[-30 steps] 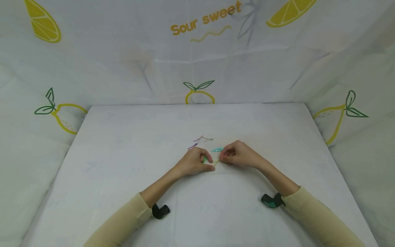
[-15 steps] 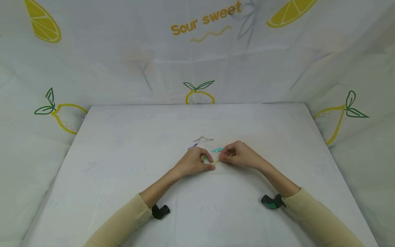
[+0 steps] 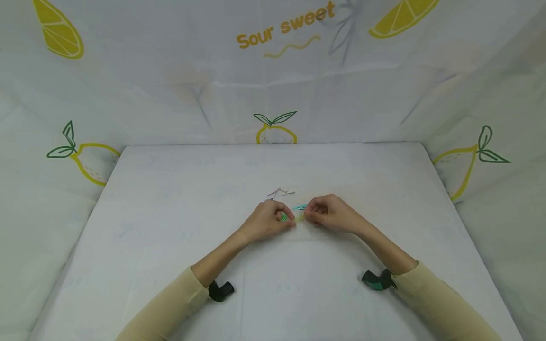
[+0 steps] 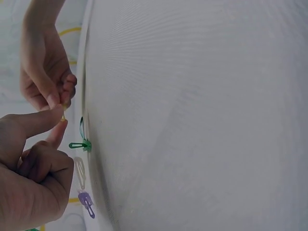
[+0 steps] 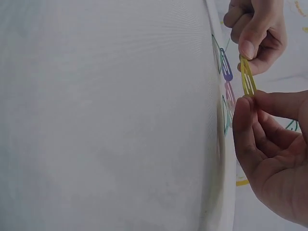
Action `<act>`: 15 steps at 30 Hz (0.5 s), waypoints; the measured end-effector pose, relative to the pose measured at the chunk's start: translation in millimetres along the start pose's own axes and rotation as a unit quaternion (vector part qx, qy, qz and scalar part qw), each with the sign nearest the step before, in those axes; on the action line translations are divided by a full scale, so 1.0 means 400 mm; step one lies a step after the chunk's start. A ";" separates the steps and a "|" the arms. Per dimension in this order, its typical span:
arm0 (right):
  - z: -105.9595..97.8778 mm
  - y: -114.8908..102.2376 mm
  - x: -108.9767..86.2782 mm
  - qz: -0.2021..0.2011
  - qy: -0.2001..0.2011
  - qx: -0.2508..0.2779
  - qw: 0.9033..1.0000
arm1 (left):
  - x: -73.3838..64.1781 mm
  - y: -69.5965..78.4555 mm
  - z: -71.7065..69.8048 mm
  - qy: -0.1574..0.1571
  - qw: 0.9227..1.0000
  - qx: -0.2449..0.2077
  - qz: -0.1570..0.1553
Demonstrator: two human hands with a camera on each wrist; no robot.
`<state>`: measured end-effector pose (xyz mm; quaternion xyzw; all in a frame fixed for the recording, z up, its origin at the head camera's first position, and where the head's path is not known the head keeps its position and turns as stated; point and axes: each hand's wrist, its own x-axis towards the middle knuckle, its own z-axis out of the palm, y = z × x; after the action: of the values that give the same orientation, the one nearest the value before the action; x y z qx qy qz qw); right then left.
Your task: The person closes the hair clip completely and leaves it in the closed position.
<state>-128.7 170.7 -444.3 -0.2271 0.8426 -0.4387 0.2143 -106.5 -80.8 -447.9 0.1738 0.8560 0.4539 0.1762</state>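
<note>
Between the two hands is a yellow snap hair clip (image 5: pixel 248 79), seen most clearly in the right wrist view. My right hand (image 3: pixel 330 213) pinches one end of it between thumb and index finger. At the other end, the thumb and index finger of my left hand (image 3: pixel 268 220) pinch it. Just beyond the left fingers lies a green hair clip (image 3: pixel 284 217), partly hidden by that hand in the head view. A teal hair clip (image 3: pixel 300 207) lies beside the right fingertips. In the left wrist view a purple hair clip (image 4: pixel 86 204) lies past the left hand.
Thin pinkish hair clips (image 3: pixel 281 191) lie farther back on the white-covered table (image 3: pixel 192 189). A lemon-print cloth (image 3: pixel 170 94) hangs behind and at the sides. Black wrist devices (image 3: pixel 221 291) stick out inward from both sleeves.
My left thumb has moved up against the index finger, onto the yellow hair clip. The clip's spread V shape has flattened. The left hand now covers most of the purple clip in the head view.
</note>
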 end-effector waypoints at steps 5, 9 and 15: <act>0.001 -0.002 -0.005 -0.008 0.006 0.014 1.000 | -0.002 0.001 -0.003 0.007 1.000 -0.007 0.013; 0.000 -0.003 -0.009 -0.010 0.013 0.026 1.000 | -0.005 0.005 -0.005 0.023 1.000 -0.009 0.015; 0.000 -0.004 -0.017 -0.034 0.008 0.047 0.998 | -0.006 0.006 -0.002 0.045 0.998 -0.021 0.026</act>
<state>-122.9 173.8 -441.8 -0.2419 0.8145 -0.4867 0.2029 -104.3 -81.2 -445.1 0.1718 0.8486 0.4835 0.1292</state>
